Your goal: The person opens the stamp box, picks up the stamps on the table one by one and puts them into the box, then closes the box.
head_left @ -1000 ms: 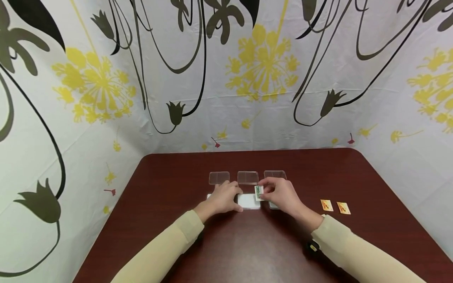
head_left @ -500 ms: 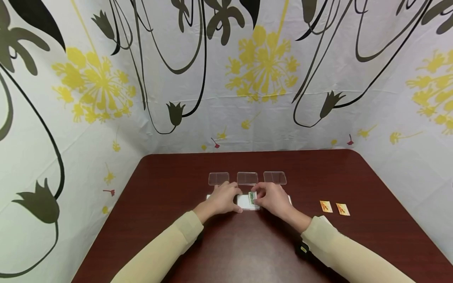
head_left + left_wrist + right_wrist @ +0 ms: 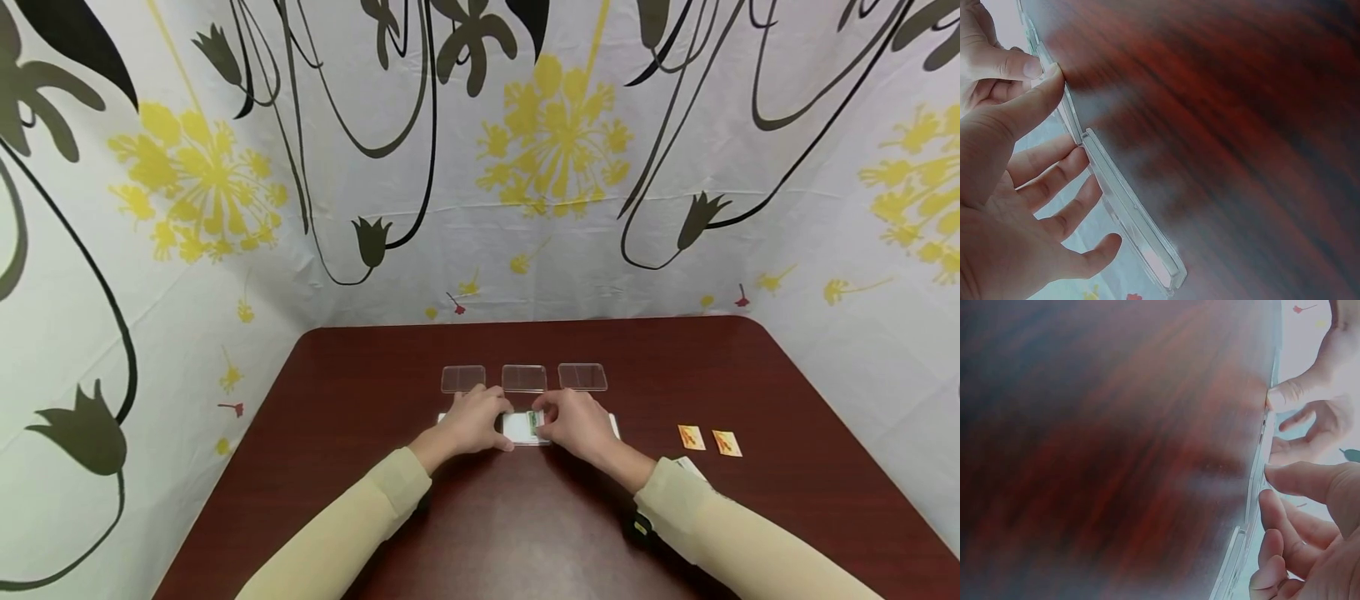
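Observation:
In the head view, three shallow clear plastic boxes with white insides stand in a row. My left hand [image 3: 472, 421] holds the middle box [image 3: 516, 427] at its left side, thumb on the near edge and fingers toward the far edge. My right hand [image 3: 577, 421] pinches a small white card with green print [image 3: 534, 422] low over that box's right part. The left box [image 3: 1135, 212] shows beneath the left fingers in the left wrist view. Most of the right box [image 3: 615, 425] is hidden behind my right hand.
Three clear lids, the left [image 3: 463, 379], middle [image 3: 524, 378] and right [image 3: 582, 377], lie behind the boxes. Two orange-yellow cards, one [image 3: 692, 437] beside the other [image 3: 727, 443], lie to the right. A whitish card [image 3: 690, 468] peeks out by my right sleeve on the dark red table [image 3: 360, 375].
My right hand has moved left and lowered the green-printed card from the middle box's right edge onto its right part. The left hand has stayed in place.

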Tool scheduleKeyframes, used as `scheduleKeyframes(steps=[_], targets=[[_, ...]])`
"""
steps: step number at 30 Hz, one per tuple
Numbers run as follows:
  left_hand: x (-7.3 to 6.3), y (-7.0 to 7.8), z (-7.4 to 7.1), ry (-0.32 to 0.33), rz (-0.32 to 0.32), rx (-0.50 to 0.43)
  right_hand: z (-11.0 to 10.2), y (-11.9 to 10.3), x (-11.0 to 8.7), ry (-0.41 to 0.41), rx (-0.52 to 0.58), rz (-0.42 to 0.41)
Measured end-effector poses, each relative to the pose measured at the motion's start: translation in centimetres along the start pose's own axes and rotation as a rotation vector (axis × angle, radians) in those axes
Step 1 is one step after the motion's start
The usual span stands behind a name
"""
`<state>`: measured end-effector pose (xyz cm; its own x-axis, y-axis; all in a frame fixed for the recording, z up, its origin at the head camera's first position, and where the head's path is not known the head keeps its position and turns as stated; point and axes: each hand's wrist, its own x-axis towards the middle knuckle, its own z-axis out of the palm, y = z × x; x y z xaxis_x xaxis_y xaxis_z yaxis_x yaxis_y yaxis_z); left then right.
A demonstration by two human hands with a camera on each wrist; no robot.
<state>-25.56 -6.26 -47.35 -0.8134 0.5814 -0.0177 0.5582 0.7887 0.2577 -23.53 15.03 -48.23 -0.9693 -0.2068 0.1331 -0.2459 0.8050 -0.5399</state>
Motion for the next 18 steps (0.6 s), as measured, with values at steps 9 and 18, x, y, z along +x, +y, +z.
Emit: scheduleKeyframes(steps=[9, 18], targets=[[0.04, 0.02, 0.04, -0.004, -0.004, 0.003, 0.11, 0.08, -0.06, 0.002, -0.017, 0.004], [0.13, 0.01, 0.08, 0.007, 0.003, 0.002, -0.19, 0.07, -0.08, -0.048, -0.026, -0.015]])
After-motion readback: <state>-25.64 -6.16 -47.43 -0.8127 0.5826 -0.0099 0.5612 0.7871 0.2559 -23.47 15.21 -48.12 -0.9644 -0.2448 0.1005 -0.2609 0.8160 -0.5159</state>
